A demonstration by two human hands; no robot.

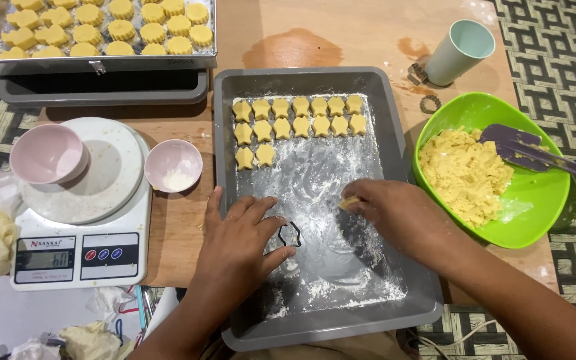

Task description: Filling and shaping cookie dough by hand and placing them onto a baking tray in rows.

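The left hand (238,243) rests flat on the floured grey tray (225,200), its thumb and forefinger touching a small dark star-shaped cutter (290,234); just right of it, the right hand (395,213) pinches a bit of yellow dough (349,203) at its fingertips; beyond both hands lie rows of cut star biscuits (298,117); right of the right hand stands a green bowl (541,213) of dough with a purple spatula (535,152); left of the left hand sit a kitchen scale (81,257) and a small pink bowl (173,165).

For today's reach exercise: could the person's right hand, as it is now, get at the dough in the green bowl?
Probably yes: the right hand is beside the green bowl, whose dough lies uncovered; the purple spatula rests to one side.
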